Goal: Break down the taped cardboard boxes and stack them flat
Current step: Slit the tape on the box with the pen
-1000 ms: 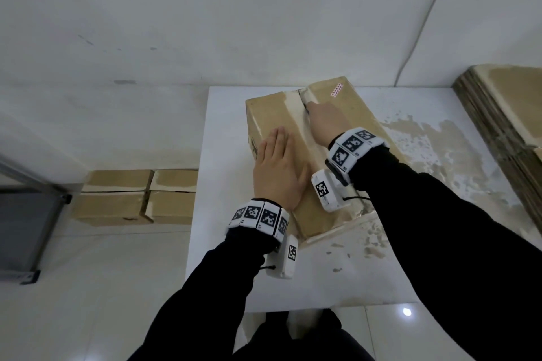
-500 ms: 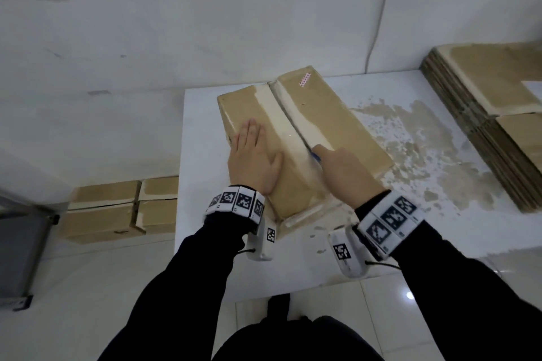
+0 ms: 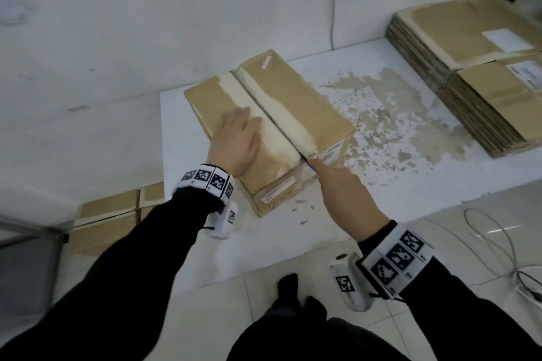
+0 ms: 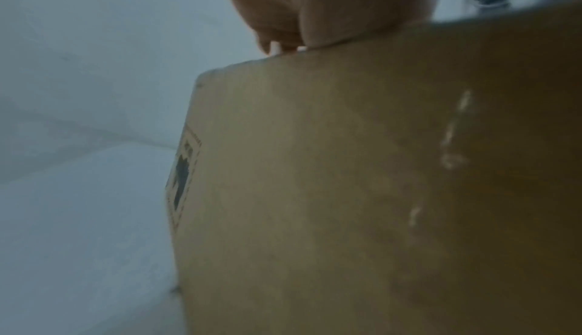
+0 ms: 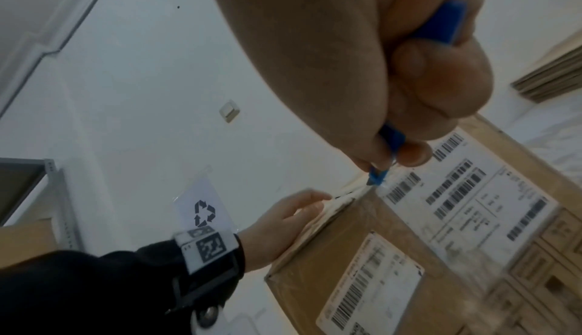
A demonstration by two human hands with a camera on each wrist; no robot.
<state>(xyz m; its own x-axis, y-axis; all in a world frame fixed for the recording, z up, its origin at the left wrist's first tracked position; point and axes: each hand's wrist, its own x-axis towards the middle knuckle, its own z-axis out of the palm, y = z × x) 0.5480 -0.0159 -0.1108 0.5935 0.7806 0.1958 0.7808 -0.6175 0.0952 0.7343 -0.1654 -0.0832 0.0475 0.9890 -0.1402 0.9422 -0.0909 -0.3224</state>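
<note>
two hands share the work on one taped cardboard box [image 3: 281, 114], which lies lengthwise on our white table [image 3: 187, 246], its near end towards us. our left hand [image 3: 234, 141] lies flat with straight fingers on the left top flap, gripping nothing; we judge it is there to pin the box against the pull of the blade. our right hand [image 3: 340, 190] is curled tightly round a blue cutter [image 5: 376, 178], whose tip sits at the near end of the top seam [image 3: 275, 123], at the edge where the pale tape turns down towards the shipping labels [image 5: 466, 201]. along the top the seam shows as a dark line, so we judge the top cut made and the end tape left.

the box's left side runs close to the table's left edge, leaving little margin there. open tabletop lies to the right, up to the stack of flattened boxes [image 3: 469, 67], well apart. more taped boxes [image 3: 111, 220] wait on the floor at the left.
</note>
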